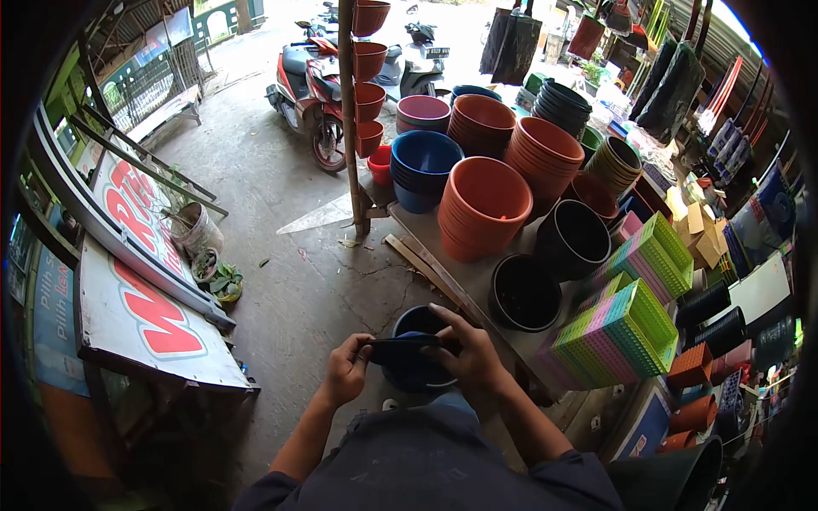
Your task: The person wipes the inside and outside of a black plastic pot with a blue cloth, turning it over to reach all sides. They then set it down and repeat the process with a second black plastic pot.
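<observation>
A thin dark object, seen nearly edge-on, [400, 347] is held level between my two hands, in front of my body. My left hand [348, 368] is closed on its left end, thumb and fingers pinching it. My right hand [467, 347] grips the right end, with the index finger raised above it. What the object is I cannot make out. Just beneath and behind it stands a dark blue bucket [415, 319] on the concrete floor, partly hidden by the object and my right hand.
To the right, a low platform [426, 230] bears stacked orange pots [486, 200], blue basins [422, 157], black pots [524, 292] and coloured baskets [613, 336]. A wooden post [349, 111] rises ahead, near parked motorbikes [315, 94]. A white signboard [145, 307] stands at the left.
</observation>
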Motion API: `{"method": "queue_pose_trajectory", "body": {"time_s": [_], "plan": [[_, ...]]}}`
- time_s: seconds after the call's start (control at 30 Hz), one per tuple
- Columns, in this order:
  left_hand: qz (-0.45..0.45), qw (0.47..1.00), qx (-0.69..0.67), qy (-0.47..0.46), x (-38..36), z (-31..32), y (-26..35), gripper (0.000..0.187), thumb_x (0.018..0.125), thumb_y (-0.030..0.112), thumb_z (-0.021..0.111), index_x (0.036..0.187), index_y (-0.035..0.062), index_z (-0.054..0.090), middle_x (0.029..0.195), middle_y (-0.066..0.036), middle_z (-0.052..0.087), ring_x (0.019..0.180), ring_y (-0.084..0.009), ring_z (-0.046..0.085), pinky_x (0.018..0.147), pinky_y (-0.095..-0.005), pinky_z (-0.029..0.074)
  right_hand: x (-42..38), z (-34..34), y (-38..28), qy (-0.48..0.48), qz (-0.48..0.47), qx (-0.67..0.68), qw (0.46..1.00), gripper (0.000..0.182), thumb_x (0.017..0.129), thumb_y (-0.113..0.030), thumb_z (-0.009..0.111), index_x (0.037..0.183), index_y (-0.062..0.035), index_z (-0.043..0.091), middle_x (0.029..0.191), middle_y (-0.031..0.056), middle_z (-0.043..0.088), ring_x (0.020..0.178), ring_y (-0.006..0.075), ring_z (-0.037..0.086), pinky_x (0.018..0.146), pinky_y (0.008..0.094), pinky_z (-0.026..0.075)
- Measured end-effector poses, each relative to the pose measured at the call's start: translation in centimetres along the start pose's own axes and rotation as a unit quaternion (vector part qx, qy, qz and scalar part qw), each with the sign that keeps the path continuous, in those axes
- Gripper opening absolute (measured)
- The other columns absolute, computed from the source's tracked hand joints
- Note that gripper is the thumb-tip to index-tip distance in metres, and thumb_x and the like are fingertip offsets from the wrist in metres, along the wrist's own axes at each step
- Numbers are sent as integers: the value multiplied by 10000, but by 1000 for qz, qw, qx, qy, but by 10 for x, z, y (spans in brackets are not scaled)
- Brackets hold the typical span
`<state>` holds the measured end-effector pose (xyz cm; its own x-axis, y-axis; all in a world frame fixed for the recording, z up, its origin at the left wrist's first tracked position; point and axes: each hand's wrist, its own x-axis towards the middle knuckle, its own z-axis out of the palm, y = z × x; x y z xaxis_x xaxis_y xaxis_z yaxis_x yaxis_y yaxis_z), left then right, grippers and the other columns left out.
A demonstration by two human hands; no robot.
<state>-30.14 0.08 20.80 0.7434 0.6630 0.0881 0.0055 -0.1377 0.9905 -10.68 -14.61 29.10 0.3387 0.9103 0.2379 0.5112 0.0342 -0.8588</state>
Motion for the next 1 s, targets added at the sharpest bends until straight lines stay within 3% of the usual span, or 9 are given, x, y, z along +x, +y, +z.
{"method": "queue_pose_trajectory", "body": {"time_s": [0.03,0.1,0.27,0.37,0.67,0.77,0.93,0.97,1.0], "plan": [[-1,1000,-27,0,1,-2,-3,144,969,69,554,1074,-26,581,875,-69,636,837,-108,564,779,-261,475,1,2,-8,38,90,94,991,279,789,-48,741,1064,-60,696,947,114,701,886,232,683,812,329,511],[-6,999,-54,-1,2,-3,3,156,954,77,580,1074,-23,584,883,-84,645,839,-122,586,785,-275,482,4,11,11,25,68,106,992,282,792,-29,738,1070,-35,688,946,123,699,882,218,681,802,321,516],[171,947,259,-84,28,1,58,343,834,230,729,1061,2,613,931,-163,647,873,-329,650,765,-389,515,19,17,0,-26,-14,74,997,256,805,-11,724,1056,2,678,923,135,696,871,207,678,801,313,517],[143,932,290,-164,40,0,95,362,792,245,773,1022,10,624,961,-161,644,912,-347,639,783,-397,519,27,14,-5,-19,18,114,993,236,816,-10,717,1047,8,669,919,129,696,863,181,674,793,305,520],[170,923,284,-195,68,1,111,265,886,244,668,946,-5,600,839,-192,618,813,-400,613,739,-432,495,36,1,-7,-8,22,153,988,281,854,-29,693,1123,-3,615,1001,119,681,891,141,651,796,296,522],[203,933,226,-191,73,-2,116,173,925,143,615,983,-20,608,823,-178,636,746,-307,640,688,-373,490,31,13,24,-4,-9,219,976,288,884,-95,678,1150,-16,601,1021,119,666,892,153,634,803,300,509],[78,974,175,-123,78,-27,141,166,977,135,540,987,-20,599,793,-156,640,720,-199,614,687,-331,481,5,57,137,10,-50,-141,989,293,920,-191,665,1137,-3,606,992,95,658,835,172,619,760,270,493],[86,976,170,-101,80,-34,141,163,979,130,536,989,-19,600,776,-149,637,711,-185,608,680,-328,480,2,60,136,12,-52,-140,989,293,920,-191,665,1137,-3,606,992,95,658,835,172,619,760,270,493],[92,979,165,-80,82,-39,140,159,982,125,532,990,-19,600,758,-142,635,701,-171,603,673,-325,479,2,64,132,-1,138,114,984,287,922,-188,669,1131,0,612,1001,89,661,841,174,631,753,275,503]]}}
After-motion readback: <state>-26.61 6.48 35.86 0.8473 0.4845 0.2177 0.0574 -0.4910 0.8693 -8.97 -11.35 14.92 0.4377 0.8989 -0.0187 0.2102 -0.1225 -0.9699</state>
